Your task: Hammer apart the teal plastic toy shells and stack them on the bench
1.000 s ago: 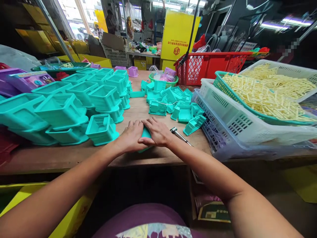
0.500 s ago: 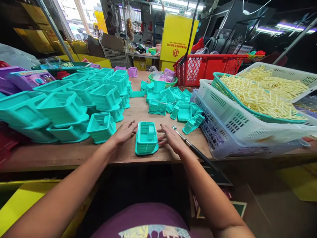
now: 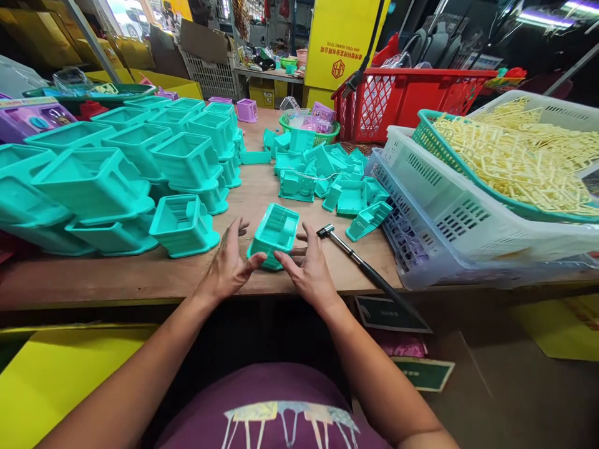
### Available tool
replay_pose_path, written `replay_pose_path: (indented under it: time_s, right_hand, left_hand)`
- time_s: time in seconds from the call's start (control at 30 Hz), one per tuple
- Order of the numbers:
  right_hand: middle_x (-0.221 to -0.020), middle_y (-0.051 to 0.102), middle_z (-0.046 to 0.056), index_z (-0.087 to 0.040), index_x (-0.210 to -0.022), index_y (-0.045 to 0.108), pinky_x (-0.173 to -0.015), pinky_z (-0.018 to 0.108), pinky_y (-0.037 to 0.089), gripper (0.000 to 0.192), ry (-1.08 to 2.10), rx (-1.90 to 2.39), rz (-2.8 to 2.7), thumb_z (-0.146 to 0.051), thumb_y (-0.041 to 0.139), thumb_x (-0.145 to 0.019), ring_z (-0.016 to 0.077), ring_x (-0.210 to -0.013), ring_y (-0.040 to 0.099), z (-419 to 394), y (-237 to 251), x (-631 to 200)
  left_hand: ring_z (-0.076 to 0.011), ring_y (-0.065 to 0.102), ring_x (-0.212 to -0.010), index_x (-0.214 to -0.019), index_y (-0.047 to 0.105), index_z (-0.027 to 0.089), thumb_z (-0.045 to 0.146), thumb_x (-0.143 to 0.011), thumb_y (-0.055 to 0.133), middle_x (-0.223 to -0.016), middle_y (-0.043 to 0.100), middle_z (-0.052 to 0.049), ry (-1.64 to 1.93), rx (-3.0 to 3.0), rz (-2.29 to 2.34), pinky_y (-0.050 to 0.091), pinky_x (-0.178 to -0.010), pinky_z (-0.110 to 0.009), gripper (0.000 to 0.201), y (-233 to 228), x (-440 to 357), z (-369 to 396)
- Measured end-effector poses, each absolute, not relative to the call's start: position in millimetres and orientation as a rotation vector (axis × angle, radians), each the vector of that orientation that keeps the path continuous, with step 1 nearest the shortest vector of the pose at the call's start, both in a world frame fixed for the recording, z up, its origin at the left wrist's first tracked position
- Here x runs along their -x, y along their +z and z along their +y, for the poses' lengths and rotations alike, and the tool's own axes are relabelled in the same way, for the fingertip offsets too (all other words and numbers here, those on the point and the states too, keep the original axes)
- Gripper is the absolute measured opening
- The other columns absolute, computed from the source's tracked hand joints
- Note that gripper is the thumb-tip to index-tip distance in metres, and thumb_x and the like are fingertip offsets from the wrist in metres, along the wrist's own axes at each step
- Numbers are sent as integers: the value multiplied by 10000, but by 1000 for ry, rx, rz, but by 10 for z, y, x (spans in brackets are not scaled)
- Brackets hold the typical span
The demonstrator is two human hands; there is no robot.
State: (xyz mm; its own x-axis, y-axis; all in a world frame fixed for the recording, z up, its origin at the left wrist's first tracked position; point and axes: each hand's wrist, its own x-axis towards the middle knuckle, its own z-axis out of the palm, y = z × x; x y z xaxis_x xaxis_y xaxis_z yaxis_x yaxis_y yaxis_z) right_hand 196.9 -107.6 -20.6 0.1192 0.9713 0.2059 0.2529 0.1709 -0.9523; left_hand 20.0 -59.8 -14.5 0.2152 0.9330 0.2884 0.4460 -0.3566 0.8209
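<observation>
A teal plastic box-shaped toy part (image 3: 275, 226) with a flanged base sits at the table's front, slightly turned, its hollow top facing up. My left hand (image 3: 231, 262) is on its left, fingers spread and raised, thumb tip at the near corner. On the other side my right hand (image 3: 309, 265) has its fingers apart beside the right wall, and its thumb reaches the near face. Neither hand is wrapped round the part. A matching teal part (image 3: 182, 224) stands left of my left hand. Right of my right hand lies a metal tool with a black grip (image 3: 350, 252).
Stacked teal parts (image 3: 93, 181) fill the table's left. Loose teal pieces (image 3: 349, 196) lie heaped beyond my hands. At right, a white crate (image 3: 421, 168) bears a green basket (image 3: 433, 134) of pale yellow pieces. A red crate (image 3: 421, 93) stands behind.
The teal part has turned a little between my hands. Both thumbs have come in to its near side, with the fingers more raised. The head view has tilted down.
</observation>
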Motion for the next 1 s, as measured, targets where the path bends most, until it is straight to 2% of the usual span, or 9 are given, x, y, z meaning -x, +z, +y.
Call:
replay_pose_path:
  time_s: [0.1,0.17,0.23,0.37,0.5,0.6,0.7,0.8,1.0]
  right_hand:
    - [-952,631,64,-204,-1401,417,-683,348,526,620,1000,1252,-1436,-494,604,-886,179,-688,618,-1000,-211,-1937]
    - [-780,609,37,-191,-1276,542,-693,357,503,436,862,1309,-1565,-462,534,-934,200,-687,598,-984,-162,-1936]
    - [-868,612,87,-205,-1156,628,-793,403,487,355,505,1367,-1730,-466,536,-934,253,-850,596,-951,-66,-1982]
    - [-1205,559,152,-225,-1158,654,-1012,507,357,481,-29,1273,-2146,-568,679,-822,355,-1200,452,-760,216,-2132]
    - [-921,605,81,-196,-828,667,-847,382,389,366,20,1263,-2395,-507,521,-956,231,-875,557,-559,465,-2209]
    - [-750,545,22,-193,-706,590,-672,292,347,442,213,1298,-2155,-517,463,-979,159,-685,494,-458,514,-2199]
    - [-599,454,-14,-206,-633,524,-612,279,320,493,502,1368,-1921,-504,388,-1001,145,-593,424,-363,404,-2158]
    - [-616,498,7,-206,-646,546,-632,295,353,490,612,1493,-1861,-439,335,-1021,165,-621,468,-386,250,-2206]
    - [-1029,596,118,-197,-1062,644,-795,352,424,296,-163,2104,-1791,-448,536,-950,275,-997,550,-1115,-13,-2924]
  left_hand:
    - [-408,336,-1423,-1534,167,97,758,-612,703,-1528,320,-284,1001,-2013,1462,318,-1137,-568,1255,-239,-129,-773]
    - [-408,326,-1429,-1536,129,104,702,-606,749,-1525,320,-288,971,-2059,1528,322,-1134,-567,1267,-279,-135,-787]
    - [-399,348,-1420,-1535,119,116,650,-657,742,-1519,337,-278,970,-2097,1555,341,-1124,-556,1202,-298,-159,-726]
    - [-417,364,-1399,-1514,194,106,547,-701,732,-1487,385,-268,910,-2131,1534,320,-1124,-590,1069,-258,-209,-535]
    - [-340,520,-1272,-1528,167,150,486,-742,707,-1465,417,-226,1001,-1921,1325,478,-1016,-510,1011,-103,-230,-462]
    - [-294,591,-1164,-1529,181,186,551,-791,655,-1470,381,-214,1209,-1744,1282,583,-828,-414,949,26,-225,-542]
    - [-277,589,-1141,-1483,314,207,564,-811,636,-1435,413,-181,1269,-1875,1295,587,-810,-399,826,100,-274,-650]
    - [-280,562,-1175,-1336,509,187,546,-840,613,-1287,539,-144,1144,-2072,1356,528,-955,-440,620,104,-381,-654]
    - [-303,536,-1246,-1356,472,143,480,-883,548,-1318,546,-184,1089,-1995,1401,447,-1054,-489,586,0,-509,-447]
